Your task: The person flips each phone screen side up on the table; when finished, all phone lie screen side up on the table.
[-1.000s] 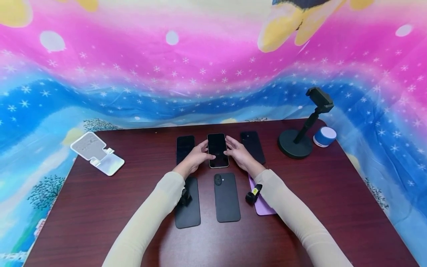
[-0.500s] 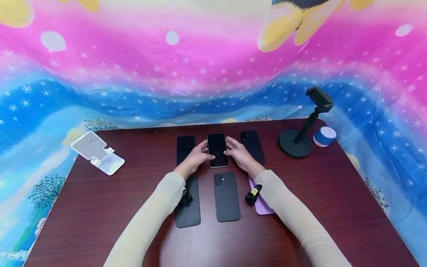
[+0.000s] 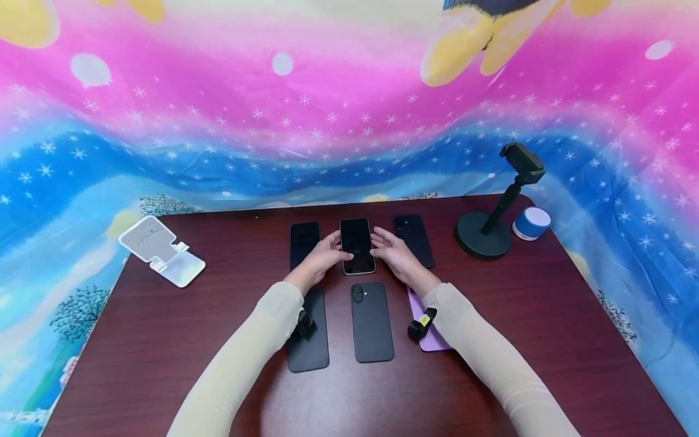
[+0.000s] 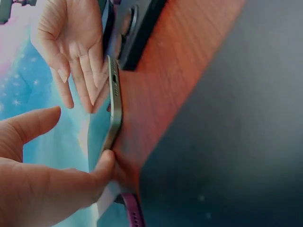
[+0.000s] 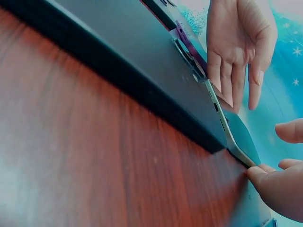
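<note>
A phone (image 3: pixel 357 246) with a dark screen and silver edge lies face up between both hands in the head view. My left hand (image 3: pixel 322 258) is at its left side, the thumb reaching over the lower screen edge and the fingers spread. The right hand (image 3: pixel 395 258) is at the phone's right side, fingers extended, thumb near the edge. Both wrist views show the phone's bottom edge (image 4: pixel 115 90) with its charging port, and in the right wrist view my right fingertips (image 5: pixel 255 172) meet a corner. Neither hand is curled round the phone.
A black-backed phone (image 3: pixel 372 321) lies nearer the front. Dark phones lie left (image 3: pixel 304 243), lower left (image 3: pixel 308 340) and right (image 3: pixel 415 240); a purple one (image 3: pixel 431 337) sits under the right wrist. A white folding stand (image 3: pixel 164 249), black phone stand (image 3: pixel 483 233) and blue-white cylinder (image 3: pixel 531 224) stand farther out.
My right hand has shifted slightly to the right, away from the phone's edge. The left hand and the phone stay nearly in place.
</note>
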Demonstrator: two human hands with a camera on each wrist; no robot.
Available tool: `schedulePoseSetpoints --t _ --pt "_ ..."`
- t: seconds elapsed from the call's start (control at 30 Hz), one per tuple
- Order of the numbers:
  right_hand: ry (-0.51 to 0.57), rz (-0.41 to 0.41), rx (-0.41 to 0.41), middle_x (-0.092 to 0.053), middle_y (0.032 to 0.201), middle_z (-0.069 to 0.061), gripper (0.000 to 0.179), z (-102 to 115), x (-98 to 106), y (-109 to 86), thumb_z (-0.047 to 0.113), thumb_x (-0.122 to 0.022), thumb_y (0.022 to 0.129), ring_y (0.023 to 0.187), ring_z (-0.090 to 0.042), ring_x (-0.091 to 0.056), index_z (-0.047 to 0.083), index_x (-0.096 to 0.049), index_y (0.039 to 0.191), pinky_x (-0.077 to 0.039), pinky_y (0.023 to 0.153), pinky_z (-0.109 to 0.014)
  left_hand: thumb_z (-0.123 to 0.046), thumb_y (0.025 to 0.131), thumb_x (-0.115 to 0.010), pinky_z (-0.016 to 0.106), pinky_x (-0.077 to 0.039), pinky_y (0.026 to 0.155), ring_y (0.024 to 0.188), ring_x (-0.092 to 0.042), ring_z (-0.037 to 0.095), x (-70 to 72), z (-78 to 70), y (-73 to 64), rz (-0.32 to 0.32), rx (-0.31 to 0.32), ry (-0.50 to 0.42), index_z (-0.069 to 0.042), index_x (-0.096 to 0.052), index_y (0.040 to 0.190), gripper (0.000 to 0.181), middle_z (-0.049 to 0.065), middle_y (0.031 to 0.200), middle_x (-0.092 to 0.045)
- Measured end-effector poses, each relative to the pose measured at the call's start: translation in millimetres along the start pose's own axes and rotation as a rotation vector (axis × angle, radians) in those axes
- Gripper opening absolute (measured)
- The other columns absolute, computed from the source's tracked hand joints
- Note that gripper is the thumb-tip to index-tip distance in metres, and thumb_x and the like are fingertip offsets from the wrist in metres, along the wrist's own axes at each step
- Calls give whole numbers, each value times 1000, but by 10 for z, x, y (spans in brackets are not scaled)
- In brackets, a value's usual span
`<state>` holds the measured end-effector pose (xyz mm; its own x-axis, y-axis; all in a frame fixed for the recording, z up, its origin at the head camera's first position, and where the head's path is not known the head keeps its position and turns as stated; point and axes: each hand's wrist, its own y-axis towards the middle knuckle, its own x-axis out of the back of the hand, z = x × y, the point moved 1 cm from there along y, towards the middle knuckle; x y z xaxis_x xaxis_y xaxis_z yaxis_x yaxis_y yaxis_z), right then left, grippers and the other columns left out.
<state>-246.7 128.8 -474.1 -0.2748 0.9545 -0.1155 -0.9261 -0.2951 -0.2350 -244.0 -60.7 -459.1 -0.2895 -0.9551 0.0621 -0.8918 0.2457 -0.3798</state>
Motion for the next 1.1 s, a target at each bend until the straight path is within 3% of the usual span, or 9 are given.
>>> schedulePoseSetpoints --t 0.17,0.3,0.47,0.63,0.87,1.1 --pt "28 5 13 -26 151 -21 65 12 72 -87 -6 -49 93 139 -29 -26 2 -19 150 -27 110 -39 -3 88 -62 44 -32 107 139 -26 30 -99 -9 -53 -97 -33 61 -10 -20 151 76 16 153 -25" --pt "93 13 36 -25 151 -24 66 70 140 -152 -9 -47 92 139 -32 -26 0 -17 150 -38 101 -28 -2 88 -61 45 -37 103 139 -26 31 -201 -21 -82 -186 -91 86 -10 -24 150 73 16 152 -28" --pt "155 -1 84 -22 150 -28 67 177 255 -217 -12 -45 91 139 -36 -23 -3 -14 149 -44 89 -18 0 88 -60 45 -41 99 137 -28 30 -311 -76 -98 -221 -156 102 -10 -28 149 69 16 150 -28" --pt "157 -34 89 -22 151 -27 67 240 418 -250 -11 -44 92 139 -35 -24 1 -13 151 -41 97 -23 2 88 -59 43 -40 101 136 -31 29 -409 -142 -72 -207 -178 72 -9 -30 148 68 14 150 -31" --pt "192 -86 112 -21 151 -27 68 281 644 -292 -12 -43 92 139 -35 -24 2 -13 151 -32 107 -33 0 90 -58 42 -37 104 137 -31 27 -555 -189 8 -110 -162 -1 -11 -27 150 68 13 151 -30" --pt "225 -137 101 -18 152 -26 69 315 822 -338 -12 -42 92 140 -34 -21 4 -11 152 -29 109 -32 -2 91 -58 41 -35 106 137 -31 27 -661 -224 68 -52 -153 -62 -11 -24 150 69 14 151 -29"
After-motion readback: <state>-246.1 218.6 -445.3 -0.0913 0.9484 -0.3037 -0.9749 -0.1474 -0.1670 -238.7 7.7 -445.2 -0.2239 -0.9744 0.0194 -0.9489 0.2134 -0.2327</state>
